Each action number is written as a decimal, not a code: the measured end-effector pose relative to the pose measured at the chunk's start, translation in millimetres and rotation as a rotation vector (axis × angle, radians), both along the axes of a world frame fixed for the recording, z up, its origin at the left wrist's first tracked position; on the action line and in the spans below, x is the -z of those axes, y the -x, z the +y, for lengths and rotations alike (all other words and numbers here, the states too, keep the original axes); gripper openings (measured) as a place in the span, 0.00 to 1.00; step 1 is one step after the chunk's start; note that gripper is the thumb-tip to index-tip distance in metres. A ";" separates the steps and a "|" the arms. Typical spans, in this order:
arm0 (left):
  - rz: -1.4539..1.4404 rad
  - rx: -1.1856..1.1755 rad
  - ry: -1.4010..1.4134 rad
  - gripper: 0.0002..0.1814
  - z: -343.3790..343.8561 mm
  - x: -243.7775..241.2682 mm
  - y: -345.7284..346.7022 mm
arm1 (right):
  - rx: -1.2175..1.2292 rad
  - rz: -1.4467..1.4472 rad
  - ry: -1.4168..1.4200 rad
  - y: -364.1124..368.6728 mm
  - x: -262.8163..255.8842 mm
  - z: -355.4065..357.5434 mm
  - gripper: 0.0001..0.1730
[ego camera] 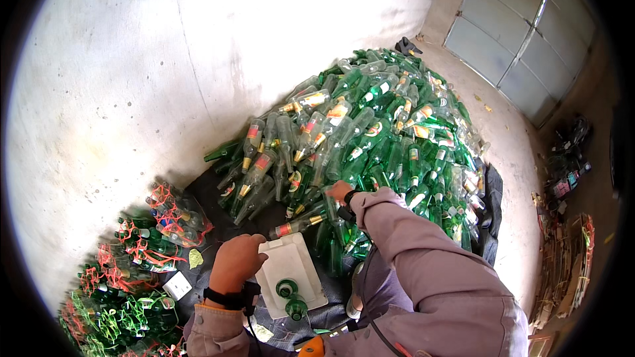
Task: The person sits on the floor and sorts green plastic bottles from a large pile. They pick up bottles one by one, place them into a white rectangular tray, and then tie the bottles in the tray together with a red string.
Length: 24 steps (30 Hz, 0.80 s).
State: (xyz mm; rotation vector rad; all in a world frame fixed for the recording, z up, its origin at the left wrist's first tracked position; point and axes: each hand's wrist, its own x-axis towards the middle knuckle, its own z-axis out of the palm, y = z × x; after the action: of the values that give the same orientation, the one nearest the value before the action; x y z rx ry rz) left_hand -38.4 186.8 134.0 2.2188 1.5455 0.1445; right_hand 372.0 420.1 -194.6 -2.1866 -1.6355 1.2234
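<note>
My left hand (239, 262) is beside the upper left edge of a white foam block (292, 277), thumb and forefinger apart; whether they touch it, I cannot tell. Two green glass bottles (291, 299) stand close together on the block's lower part, seen from above by their necks. Out at the near edge of a large heap of bottles (347, 129), my right hand (340, 191) has its fingers closed around the end of a clear glass bottle (335, 218). A labelled bottle with gold foil (300, 225) lies just above the block.
At lower left stand bundles of bottles (131, 307) tied with red and green strips. A white box (177, 285) sits beside them. Dark sheeting (203, 183) lies under the heap, against a white wall (124, 84). Flattened cardboard (565, 267) and a metal door (521, 29) are at right.
</note>
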 end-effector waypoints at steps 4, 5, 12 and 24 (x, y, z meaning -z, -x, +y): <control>0.023 -0.006 -0.003 0.19 -0.3 3.7 5.9 | 0.103 -0.162 -0.342 34.2 -3.8 -18.6 0.19; 0.036 -0.032 -0.001 0.19 -2.8 4.3 12.9 | 0.053 -0.135 -0.303 54.8 -16.0 -18.9 0.17; -0.008 0.006 -0.016 0.19 5.6 4.5 4.8 | 0.236 -0.289 -0.409 10.7 -48.2 -21.8 0.10; -0.014 0.018 0.024 0.20 3.0 12.0 7.6 | 0.387 -0.327 -0.557 -90.0 -105.1 -19.8 0.17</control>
State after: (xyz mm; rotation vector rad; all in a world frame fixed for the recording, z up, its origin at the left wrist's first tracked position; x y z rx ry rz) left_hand -46.0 189.8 121.9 2.2077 1.5122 0.1344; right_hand 462.0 400.3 -89.5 -2.2385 -1.3337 0.2728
